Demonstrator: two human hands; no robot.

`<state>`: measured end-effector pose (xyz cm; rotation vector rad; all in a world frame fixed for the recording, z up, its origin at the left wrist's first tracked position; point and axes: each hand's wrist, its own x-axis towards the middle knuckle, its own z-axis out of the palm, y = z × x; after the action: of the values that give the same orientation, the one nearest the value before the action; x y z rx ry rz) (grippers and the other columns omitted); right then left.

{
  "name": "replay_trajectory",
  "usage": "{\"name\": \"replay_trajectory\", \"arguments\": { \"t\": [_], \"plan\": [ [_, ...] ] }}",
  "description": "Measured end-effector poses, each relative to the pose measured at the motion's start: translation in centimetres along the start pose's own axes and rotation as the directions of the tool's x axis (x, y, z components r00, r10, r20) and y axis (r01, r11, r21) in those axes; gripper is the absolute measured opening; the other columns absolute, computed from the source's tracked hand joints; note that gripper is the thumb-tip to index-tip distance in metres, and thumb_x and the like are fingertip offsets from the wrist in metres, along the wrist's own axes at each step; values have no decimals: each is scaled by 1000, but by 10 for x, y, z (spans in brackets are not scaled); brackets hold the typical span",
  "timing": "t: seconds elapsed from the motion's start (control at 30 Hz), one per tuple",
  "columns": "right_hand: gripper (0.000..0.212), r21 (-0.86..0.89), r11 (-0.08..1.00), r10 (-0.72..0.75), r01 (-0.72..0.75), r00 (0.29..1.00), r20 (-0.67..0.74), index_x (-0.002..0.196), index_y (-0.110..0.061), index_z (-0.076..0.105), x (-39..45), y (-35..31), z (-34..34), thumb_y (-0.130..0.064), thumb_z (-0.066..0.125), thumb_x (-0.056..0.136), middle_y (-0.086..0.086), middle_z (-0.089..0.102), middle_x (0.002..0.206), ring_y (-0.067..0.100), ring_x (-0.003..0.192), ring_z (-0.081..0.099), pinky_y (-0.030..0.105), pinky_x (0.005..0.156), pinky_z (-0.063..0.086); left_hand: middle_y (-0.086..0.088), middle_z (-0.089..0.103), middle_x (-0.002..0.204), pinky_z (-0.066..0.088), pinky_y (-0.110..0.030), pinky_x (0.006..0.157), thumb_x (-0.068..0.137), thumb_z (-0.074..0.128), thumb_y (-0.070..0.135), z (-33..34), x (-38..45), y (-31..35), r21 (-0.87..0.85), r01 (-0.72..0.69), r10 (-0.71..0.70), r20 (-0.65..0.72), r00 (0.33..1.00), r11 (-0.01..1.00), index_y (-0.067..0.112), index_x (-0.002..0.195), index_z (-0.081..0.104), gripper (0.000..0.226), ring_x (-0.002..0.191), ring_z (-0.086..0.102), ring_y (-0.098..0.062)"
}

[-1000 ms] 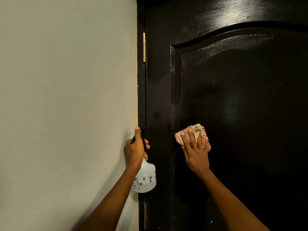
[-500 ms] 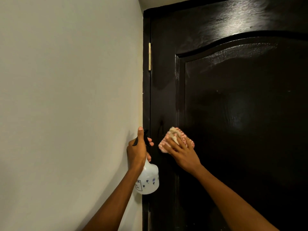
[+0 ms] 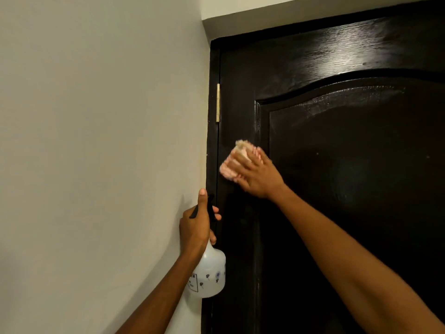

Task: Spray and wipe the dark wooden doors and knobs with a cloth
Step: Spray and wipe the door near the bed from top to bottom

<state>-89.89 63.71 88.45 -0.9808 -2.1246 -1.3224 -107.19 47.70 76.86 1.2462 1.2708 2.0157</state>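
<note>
A dark glossy wooden door (image 3: 349, 177) with an arched raised panel fills the right of the head view. My right hand (image 3: 257, 175) presses a folded pink-and-white cloth (image 3: 232, 166) flat against the door's left stile, fingers straight; both are motion-blurred. My left hand (image 3: 196, 227) grips the black trigger head of a white spray bottle (image 3: 210, 276), which hangs beside the door frame, thumb up. No knob is in view.
A plain pale wall (image 3: 96, 153) takes up the left half. A brass hinge (image 3: 218, 102) sits on the door's left edge above the cloth. The black door frame (image 3: 213, 141) runs between wall and door.
My right hand has slid the cloth left from the panel onto the stile, then upward. The view has tilted up, showing the door's top. My left hand still holds the bottle.
</note>
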Motion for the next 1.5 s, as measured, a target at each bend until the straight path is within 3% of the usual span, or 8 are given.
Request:
{"name": "replay_trajectory", "arguments": {
  "t": [0.23, 0.4, 0.6, 0.77, 0.93, 1.1, 1.33, 1.5],
  "plan": [
    [60, 78, 960, 274, -267, 956, -103, 162, -29, 13, 68, 2, -20, -49, 21, 106, 3, 10, 170, 34, 156, 5, 57, 123, -3, -2, 78, 78, 48, -31, 44, 97, 38, 75, 15, 15, 19, -17, -68, 68, -40, 997, 998, 10, 85, 75, 76, 37, 52, -22],
    [62, 12, 990, -142, 143, 988, -62, 159, -28, 25, 0, -74, 43, -51, 34, 102, 4, 23, 166, 34, 153, 22, 60, 121, 11, -3, 77, 74, 49, -31, 44, 90, 33, 81, 13, 14, 3, 41, -74, 77, -75, 994, 996, 15, 86, 77, 79, 41, 56, -22],
    [56, -74, 830, -550, 553, 833, 57, 154, -35, 36, -77, -65, 74, -51, 42, 102, -4, 31, 162, 29, 151, 29, 55, 122, 9, -11, 78, 80, 56, -37, 59, 87, 33, 81, 5, -3, -20, 30, -11, 13, -52, 999, 999, 12, 87, 78, 82, 51, 61, -23],
    [55, -70, 991, -128, 118, 978, -162, 154, -31, 40, -52, 3, 41, -49, 39, 102, 3, 36, 162, 35, 147, 36, 60, 121, 18, -4, 79, 81, 47, -30, 43, 93, 36, 76, 8, -18, -38, 42, 27, -27, -12, 1000, 999, 10, 88, 76, 78, 38, 53, -21],
    [61, 118, 922, 386, -368, 881, -274, 160, -22, 25, 5, 12, 8, -46, 36, 106, 11, 24, 167, 36, 152, 22, 64, 122, 7, -8, 78, 81, 46, -30, 43, 99, 38, 70, 18, -9, -40, 8, 45, -44, -12, 999, 999, 6, 90, 75, 74, 37, 51, -21],
    [59, 203, 888, 458, -413, 838, -298, 161, -17, 24, -53, -49, 47, -41, 36, 108, 14, 20, 167, 34, 154, 20, 62, 123, 6, -5, 79, 80, 46, -30, 44, 99, 38, 71, 16, -16, -57, 30, 71, -70, -18, 997, 997, 8, 90, 75, 74, 36, 50, -20],
    [73, 243, 912, 366, -331, 924, -114, 162, -22, 21, -233, -170, 133, -39, 55, 99, 12, 8, 170, 33, 156, 8, 63, 121, 13, -6, 79, 83, 45, -27, 42, 94, 39, 75, 14, -24, -58, 39, 107, -107, -9, 994, 993, 9, 91, 76, 75, 40, 53, -21],
    [64, 241, 911, 373, -335, 919, -131, 160, -23, 29, -177, -131, 107, -37, 50, 100, 10, 17, 168, 34, 154, 15, 63, 122, 6, -5, 77, 83, 47, -27, 43, 82, 34, 83, 15, -21, -33, 77, 37, -36, -16, 999, 996, 12, 91, 74, 82, 42, 56, -21]
  ]
}}
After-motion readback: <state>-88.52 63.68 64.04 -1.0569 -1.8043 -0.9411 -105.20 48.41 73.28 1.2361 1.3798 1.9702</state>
